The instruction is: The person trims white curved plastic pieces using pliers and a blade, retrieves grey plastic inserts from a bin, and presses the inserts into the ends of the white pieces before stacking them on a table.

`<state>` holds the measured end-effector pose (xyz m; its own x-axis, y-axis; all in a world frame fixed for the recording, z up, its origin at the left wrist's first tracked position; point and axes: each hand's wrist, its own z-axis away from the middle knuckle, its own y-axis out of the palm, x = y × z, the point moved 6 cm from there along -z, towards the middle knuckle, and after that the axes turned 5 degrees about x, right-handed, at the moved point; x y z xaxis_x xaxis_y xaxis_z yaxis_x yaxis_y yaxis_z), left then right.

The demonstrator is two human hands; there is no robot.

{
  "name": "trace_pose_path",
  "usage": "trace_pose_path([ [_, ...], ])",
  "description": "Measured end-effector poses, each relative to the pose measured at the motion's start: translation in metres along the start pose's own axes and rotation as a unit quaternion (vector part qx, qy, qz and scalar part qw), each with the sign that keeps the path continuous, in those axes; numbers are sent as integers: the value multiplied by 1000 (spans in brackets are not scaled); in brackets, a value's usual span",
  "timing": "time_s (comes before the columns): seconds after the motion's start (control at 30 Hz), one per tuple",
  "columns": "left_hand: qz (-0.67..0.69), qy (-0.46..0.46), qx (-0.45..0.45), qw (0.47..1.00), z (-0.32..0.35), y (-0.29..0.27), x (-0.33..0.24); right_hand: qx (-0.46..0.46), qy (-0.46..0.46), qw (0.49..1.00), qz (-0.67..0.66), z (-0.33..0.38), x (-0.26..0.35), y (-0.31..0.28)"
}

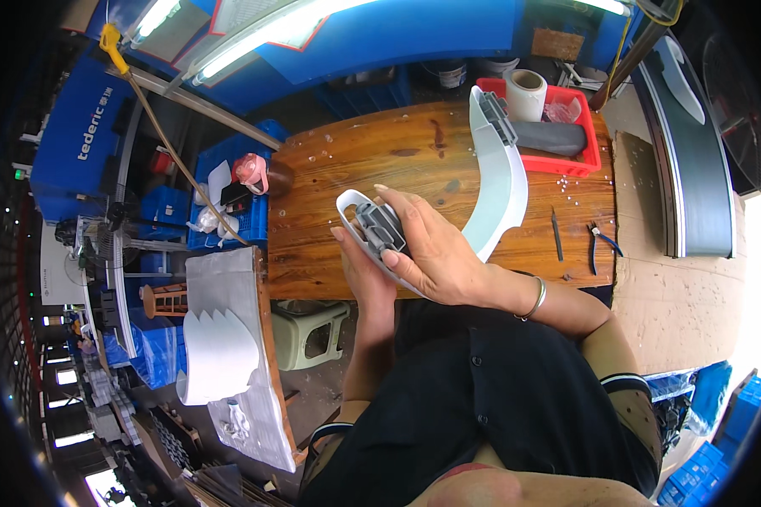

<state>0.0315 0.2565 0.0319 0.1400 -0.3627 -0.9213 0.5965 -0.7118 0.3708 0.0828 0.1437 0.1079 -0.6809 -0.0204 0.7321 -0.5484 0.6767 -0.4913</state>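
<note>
Just left of the frame's centre, above the near edge of the wooden desk [355,160], the person is holding a curved white plastic part [353,221] with a grey clip fitting [380,228] seated in it. It looks like a thin moulded shell: probably light, fairly stiff along its curve but liable to flex at the narrow looped end, with a smooth face that could slip under the fingers. The thicker rim beside the grey fitting seems the safest place to take hold, since pressing on the thin edge might bend it.

The left hand [365,275] is cupping the part from beneath, fingers partly curled round its underside; how tightly it is gripping cannot be told, as most of it is hidden. The right hand [435,249] is lying over the top, fingers bent and closing on the grey clip fitting, thumb pressing near its lower end.

A second, longer white curved panel [503,182] is resting across the desk toward the upper right, reaching a red tray [588,160]. Pliers [602,241] are lying at the right end of the desk.
</note>
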Motion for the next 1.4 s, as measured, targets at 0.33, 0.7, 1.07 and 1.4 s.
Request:
trace_pose_path([
  [0.33, -4, -10, -4, 1000, 8, 12, 5, -11, 6, 1000, 4, 6, -14, 9],
  [0.7, 46, -83, 56, 994, -13, -7, 24, 147, 173, 914, -337, 25, -56, 30],
  [1.07, 86, -124, 134, 979, -36, -39, 85, 190, 239, 931, -199, 52, -70, 56],
  [1.4, 259, -63, 338, 902, -65, -55, 43, -150, 49, 986, 52, 60, -23, -71],
])
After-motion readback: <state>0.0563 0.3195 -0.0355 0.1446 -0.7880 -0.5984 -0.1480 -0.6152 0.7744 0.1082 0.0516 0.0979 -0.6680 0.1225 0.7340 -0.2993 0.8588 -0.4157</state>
